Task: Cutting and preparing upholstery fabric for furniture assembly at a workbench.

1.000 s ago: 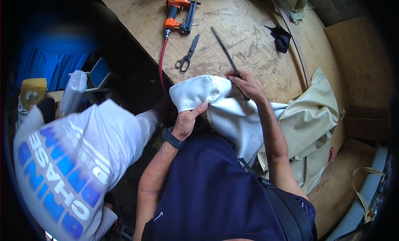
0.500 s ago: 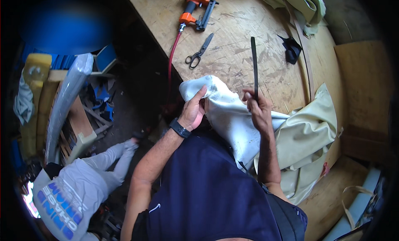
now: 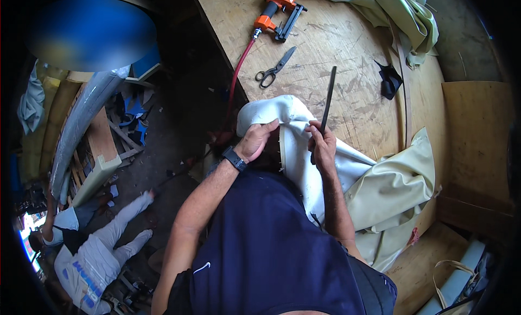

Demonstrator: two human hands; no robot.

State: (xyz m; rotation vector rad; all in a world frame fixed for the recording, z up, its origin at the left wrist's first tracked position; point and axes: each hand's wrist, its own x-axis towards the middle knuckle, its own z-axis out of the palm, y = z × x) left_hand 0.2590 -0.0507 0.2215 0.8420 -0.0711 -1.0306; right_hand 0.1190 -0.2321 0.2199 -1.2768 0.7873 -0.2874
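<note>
My left hand (image 3: 259,141) is closed on the edge of a white upholstered piece (image 3: 269,109), its thumb on top and the other fingers mostly hidden beneath. Thin and dark, a flat strip-like tool (image 3: 329,98) is in my right hand (image 3: 324,147), pointing up and away over the table; I cannot make out its exact kind. The right hand is just right of the white piece, in front of its draped cover. Cream vinyl fabric (image 3: 391,187) lies crumpled right of my right forearm.
On the wooden table (image 3: 325,38) are an orange staple gun (image 3: 277,12) with a red air hose (image 3: 239,68), scissors (image 3: 275,67), a black scrap (image 3: 390,80) and more cream fabric (image 3: 410,19). Two people, one in a pale shirt (image 3: 89,266), are at lower left near a plastic-wrapped roll (image 3: 84,130).
My right hand has come nearer the white piece, and the dark strip now tilts and sits lower. My left thumb has shifted along the edge. Another person shows at left.
</note>
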